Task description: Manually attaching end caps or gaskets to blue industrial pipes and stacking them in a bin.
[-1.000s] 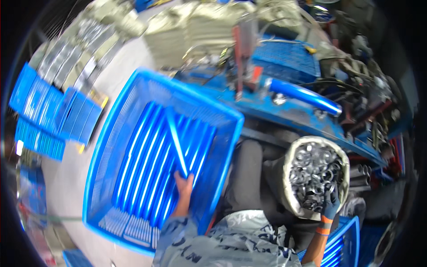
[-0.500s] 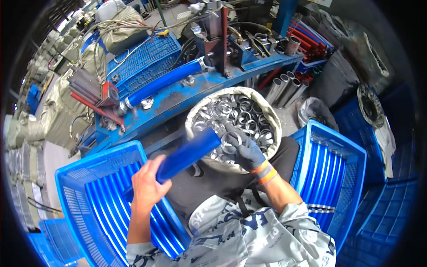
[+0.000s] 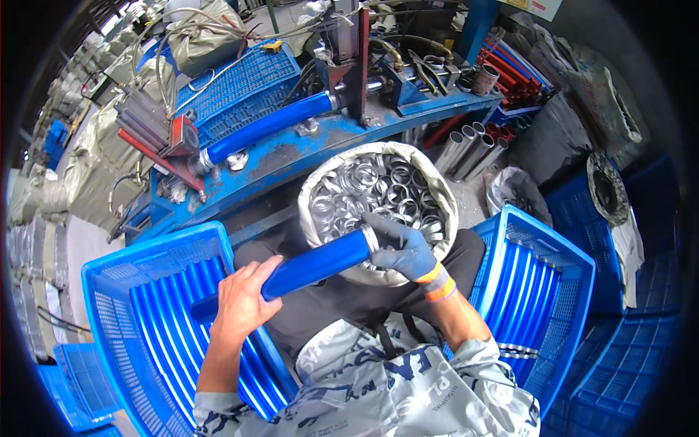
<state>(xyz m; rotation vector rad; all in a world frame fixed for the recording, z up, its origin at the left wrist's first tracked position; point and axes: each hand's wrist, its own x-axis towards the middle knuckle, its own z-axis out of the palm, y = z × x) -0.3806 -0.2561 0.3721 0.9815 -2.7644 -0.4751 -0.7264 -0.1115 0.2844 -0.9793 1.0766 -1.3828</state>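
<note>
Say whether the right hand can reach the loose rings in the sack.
Probably yes: the open sack is near the right hand, and most loose rings lie uncovered, though that hand is busy at the end of the blue tube.

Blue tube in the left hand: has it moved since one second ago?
Yes, rightward: the blue tube lay inside the left crate; now it reaches past the crate's rim toward the sack.

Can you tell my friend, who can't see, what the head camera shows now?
A person's bare left hand holds a blue tube while the gloved right hand holds a metal ring at its end. A pale sack of rings stands ahead, with blue crates of similar tubes either side and a blue workbench behind.
</note>
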